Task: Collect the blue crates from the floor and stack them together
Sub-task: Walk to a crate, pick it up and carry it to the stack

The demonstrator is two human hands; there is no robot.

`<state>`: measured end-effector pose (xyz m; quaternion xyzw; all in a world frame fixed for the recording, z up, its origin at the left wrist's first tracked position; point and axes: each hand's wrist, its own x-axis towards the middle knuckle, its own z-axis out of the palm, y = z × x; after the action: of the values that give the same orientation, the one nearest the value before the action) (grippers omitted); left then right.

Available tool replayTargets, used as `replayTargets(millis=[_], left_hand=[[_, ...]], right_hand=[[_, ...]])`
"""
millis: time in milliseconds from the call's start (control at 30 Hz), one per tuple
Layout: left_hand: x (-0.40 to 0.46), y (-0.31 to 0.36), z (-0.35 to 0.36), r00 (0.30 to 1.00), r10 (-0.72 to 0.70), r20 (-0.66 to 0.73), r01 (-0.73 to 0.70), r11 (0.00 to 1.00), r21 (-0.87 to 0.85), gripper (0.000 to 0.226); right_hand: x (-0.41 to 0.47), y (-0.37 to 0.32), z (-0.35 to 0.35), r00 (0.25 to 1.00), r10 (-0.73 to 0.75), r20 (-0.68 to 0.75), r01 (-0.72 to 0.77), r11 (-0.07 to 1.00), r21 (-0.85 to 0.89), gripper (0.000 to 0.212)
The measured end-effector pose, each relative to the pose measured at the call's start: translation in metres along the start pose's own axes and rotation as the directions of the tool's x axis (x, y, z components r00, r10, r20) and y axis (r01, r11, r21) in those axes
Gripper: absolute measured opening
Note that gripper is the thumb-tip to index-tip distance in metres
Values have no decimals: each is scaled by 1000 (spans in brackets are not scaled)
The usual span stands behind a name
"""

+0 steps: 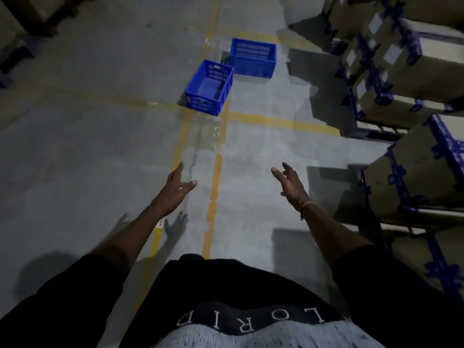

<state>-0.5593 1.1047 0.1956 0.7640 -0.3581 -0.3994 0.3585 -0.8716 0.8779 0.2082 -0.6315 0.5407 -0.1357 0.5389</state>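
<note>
Two blue slotted crates stand on the grey floor ahead of me. The nearer crate (209, 88) is upright and empty. The farther crate (253, 58) sits just behind it to the right, their corners almost touching. My left hand (178, 185) and my right hand (291, 183) are stretched forward with straight, spread fingers, holding nothing. Both hands are well short of the crates, with bare floor between.
Stacked cardboard boxes (411, 71) bound with blue strapping line the right side. Yellow painted lines (216, 187) run along the floor between my hands. Dark pallets or racks (22, 18) stand at the far left.
</note>
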Motion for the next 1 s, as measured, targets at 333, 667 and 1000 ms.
replayTargets(millis=[333,667,1000], left_hand=[[240,19,-86,999,-51,5,51,999,-19,97],[502,100,-194,989,-8,148,-12,991,135,87],[747,174,-199,977,20,215,-57,985,165,95]], right_hand=[[237,-111,30,999,-28,-20,26,997,-70,107],[430,-217,49,990,57,-131,-49,997,61,122],[649,-263,1,977,124,-173,-105,988,116,113]])
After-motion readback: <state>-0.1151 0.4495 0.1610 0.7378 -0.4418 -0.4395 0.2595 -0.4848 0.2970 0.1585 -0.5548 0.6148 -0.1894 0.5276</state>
